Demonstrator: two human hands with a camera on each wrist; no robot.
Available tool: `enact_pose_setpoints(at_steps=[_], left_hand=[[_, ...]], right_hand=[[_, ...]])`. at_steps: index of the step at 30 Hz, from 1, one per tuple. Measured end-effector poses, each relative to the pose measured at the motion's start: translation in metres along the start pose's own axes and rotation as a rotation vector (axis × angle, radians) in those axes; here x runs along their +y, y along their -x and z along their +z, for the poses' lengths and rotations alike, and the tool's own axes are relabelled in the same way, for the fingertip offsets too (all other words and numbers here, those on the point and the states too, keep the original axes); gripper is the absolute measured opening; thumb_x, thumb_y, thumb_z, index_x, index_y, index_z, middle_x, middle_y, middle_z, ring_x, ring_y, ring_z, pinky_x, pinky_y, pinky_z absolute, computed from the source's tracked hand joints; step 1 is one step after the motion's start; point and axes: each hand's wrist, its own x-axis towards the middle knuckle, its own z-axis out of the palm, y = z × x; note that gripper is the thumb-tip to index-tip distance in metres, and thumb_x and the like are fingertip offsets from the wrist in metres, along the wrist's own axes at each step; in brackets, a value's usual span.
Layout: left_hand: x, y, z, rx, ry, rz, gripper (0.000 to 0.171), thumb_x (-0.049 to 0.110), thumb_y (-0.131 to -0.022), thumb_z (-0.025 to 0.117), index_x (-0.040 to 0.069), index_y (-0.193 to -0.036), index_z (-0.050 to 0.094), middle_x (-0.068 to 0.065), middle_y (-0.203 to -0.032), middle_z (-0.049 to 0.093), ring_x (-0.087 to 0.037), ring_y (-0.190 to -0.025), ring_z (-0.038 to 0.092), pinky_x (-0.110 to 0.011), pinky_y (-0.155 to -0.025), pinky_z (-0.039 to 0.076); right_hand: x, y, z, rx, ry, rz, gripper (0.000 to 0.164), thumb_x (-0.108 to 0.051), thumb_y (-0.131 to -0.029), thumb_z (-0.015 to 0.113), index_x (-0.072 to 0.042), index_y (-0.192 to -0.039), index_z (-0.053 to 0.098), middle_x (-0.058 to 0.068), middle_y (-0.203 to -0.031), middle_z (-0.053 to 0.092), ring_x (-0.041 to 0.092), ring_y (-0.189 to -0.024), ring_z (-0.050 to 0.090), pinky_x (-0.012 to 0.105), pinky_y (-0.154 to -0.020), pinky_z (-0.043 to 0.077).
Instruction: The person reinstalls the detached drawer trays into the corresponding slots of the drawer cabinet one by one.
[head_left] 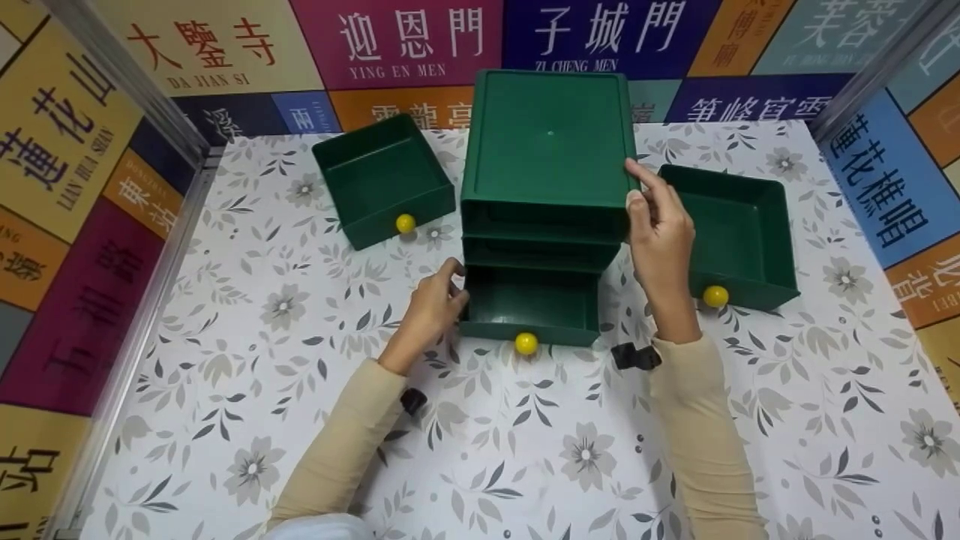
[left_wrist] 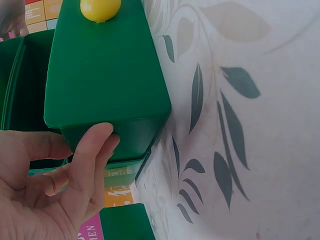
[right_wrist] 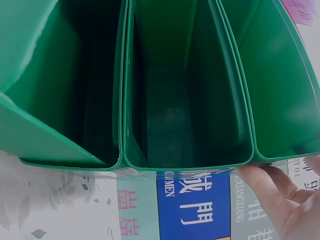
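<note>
- Left sleeve [head_left: 330, 442]: was long, beige and close-fitting, a plain, unpatterned fabric that ended at the wrist.
- Right sleeve [head_left: 705, 435]: matched it in colour and cut, with soft creases along the forearm.
- Left wrist device [head_left: 413, 401]: was a small, black, blocky piece beside the cuff.
- Right wrist device [head_left: 636, 356]: was likewise black, and showed as two adjoining blocks.
- Left grip [head_left: 431, 306] and right grip [head_left: 664, 225]: were bare, five-fingered human hands.
</note>
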Motion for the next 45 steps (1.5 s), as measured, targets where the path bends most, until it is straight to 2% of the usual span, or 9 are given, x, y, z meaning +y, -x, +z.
enact_pose_setpoints(at_steps=[9,14,17,21,24,26,32,38,45], left_hand=[[0.002,0.002,0.001,0.01,-0.015,-0.014,0.027,0.012,-0.092,0.056,0.011,-0.118,0.05,-0.008,-0.085,0.064,-0.018,-0.069,0.059,-0.028,-0.06,0.048],[0.01,0.01,0.006,0.091,-0.132,0.016,0.035,0.022,-0.092,0.057,0.011,-0.124,0.046,-0.008,-0.101,0.061,-0.022,-0.084,0.058,-0.035,-0.069,0.049],[0.018,0.018,0.011,0.19,-0.264,0.084,0.04,0.027,-0.092,0.058,0.011,-0.126,0.044,-0.01,-0.114,0.054,-0.025,-0.095,0.051,-0.038,-0.072,0.048],[0.03,0.028,0.016,0.296,-0.393,0.231,0.038,0.025,-0.091,0.059,0.013,-0.125,0.047,-0.01,-0.118,0.049,-0.026,-0.1,0.045,-0.036,-0.077,0.044],[0.04,0.036,0.021,0.302,-0.427,0.344,0.031,0.023,-0.09,0.059,0.015,-0.12,0.053,-0.008,-0.115,0.051,-0.025,-0.101,0.045,-0.036,-0.081,0.042],[0.047,0.04,0.024,0.279,-0.438,0.412,0.028,0.022,-0.09,0.06,0.016,-0.117,0.057,-0.006,-0.113,0.053,-0.023,-0.1,0.047,-0.035,-0.082,0.042],[0.057,0.047,0.043,0.242,-0.516,0.574,0.02,0.02,-0.086,0.065,0.017,-0.106,0.065,-0.003,-0.101,0.059,-0.018,-0.089,0.052,-0.03,-0.071,0.044],[0.059,0.047,0.063,0.239,-0.59,0.653,0.014,0.021,-0.084,0.066,0.017,-0.098,0.068,-0.002,-0.092,0.062,-0.017,-0.082,0.053,-0.028,-0.064,0.043],[0.059,0.043,0.073,0.264,-0.637,0.665,0.016,0.017,-0.084,0.066,0.018,-0.1,0.066,-0.002,-0.093,0.062,-0.017,-0.081,0.055,-0.027,-0.062,0.044]], right_hand=[[0.0,-0.001,0.0,0.002,0.007,0.003,0.032,-0.028,-0.095,0.046,-0.029,-0.124,0.06,-0.013,-0.081,0.046,0.006,-0.068,0.041,0.021,-0.062,0.03],[0.0,0.0,0.0,-0.004,0.009,0.012,0.032,-0.028,-0.096,0.046,-0.029,-0.124,0.059,-0.01,-0.081,0.045,0.006,-0.067,0.039,0.022,-0.061,0.029],[0.0,0.0,0.0,-0.008,0.008,0.019,0.032,-0.029,-0.096,0.046,-0.03,-0.125,0.059,-0.009,-0.082,0.046,0.006,-0.068,0.04,0.022,-0.061,0.029],[0.0,0.0,0.0,-0.011,0.012,0.019,0.033,-0.029,-0.096,0.044,-0.03,-0.125,0.058,-0.009,-0.083,0.047,0.007,-0.068,0.04,0.022,-0.061,0.029],[0.001,0.0,0.0,-0.012,0.013,0.016,0.033,-0.029,-0.096,0.043,-0.03,-0.125,0.058,-0.008,-0.085,0.049,0.007,-0.069,0.041,0.022,-0.062,0.03],[0.001,0.0,0.0,-0.012,0.013,0.018,0.033,-0.029,-0.096,0.044,-0.03,-0.125,0.058,-0.008,-0.087,0.051,0.007,-0.07,0.041,0.022,-0.062,0.03],[-0.001,0.0,-0.001,-0.016,0.012,0.031,0.034,-0.03,-0.095,0.043,-0.031,-0.126,0.058,-0.002,-0.095,0.056,0.008,-0.074,0.043,0.021,-0.063,0.031],[-0.001,0.0,-0.001,-0.017,0.014,0.032,0.033,-0.03,-0.096,0.044,-0.031,-0.126,0.058,-0.002,-0.096,0.057,0.007,-0.076,0.044,0.021,-0.064,0.033],[-0.001,0.0,-0.001,-0.018,0.015,0.036,0.033,-0.03,-0.096,0.044,-0.031,-0.126,0.058,-0.006,-0.092,0.054,0.006,-0.074,0.042,0.021,-0.064,0.031]])
